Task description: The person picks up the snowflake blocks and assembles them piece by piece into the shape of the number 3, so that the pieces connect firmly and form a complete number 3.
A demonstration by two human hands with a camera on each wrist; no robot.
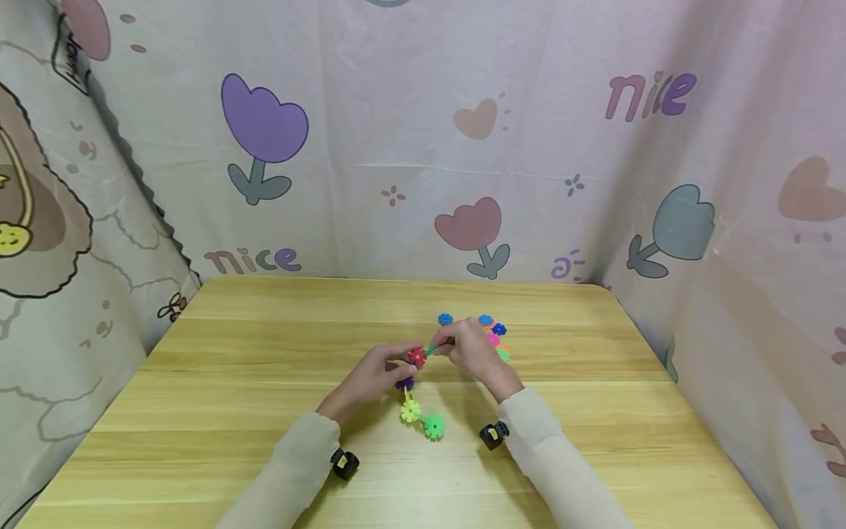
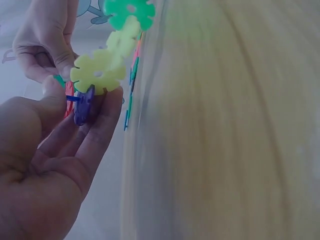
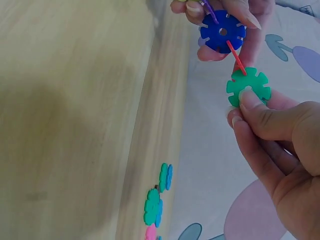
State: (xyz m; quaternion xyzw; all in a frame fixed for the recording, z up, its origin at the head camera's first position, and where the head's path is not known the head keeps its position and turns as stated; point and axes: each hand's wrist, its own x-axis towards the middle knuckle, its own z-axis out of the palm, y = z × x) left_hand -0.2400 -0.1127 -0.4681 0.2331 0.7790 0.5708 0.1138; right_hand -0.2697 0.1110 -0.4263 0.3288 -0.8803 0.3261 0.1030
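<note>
Several toothed plastic snowflake discs are joined in a chain between my hands. My left hand (image 1: 375, 376) holds the chain around a red disc (image 1: 417, 357) and a blue disc (image 3: 223, 32). From there hang a purple disc (image 2: 84, 106), a yellow disc (image 1: 410, 410) and a light green disc (image 1: 434, 427). With thumb and fingertips, my right hand (image 1: 473, 353) pinches a green disc (image 3: 248, 86). That disc meets the edge of the red one, seen as a thin line in the right wrist view. Fingers partly hide the joints.
Beyond my right hand, loose discs lie on the wooden table (image 1: 264, 419), among them a light blue disc (image 1: 446, 319), a dark blue disc (image 1: 499, 329) and a pink disc (image 1: 493, 339). A patterned curtain (image 1: 370, 132) stands behind the table.
</note>
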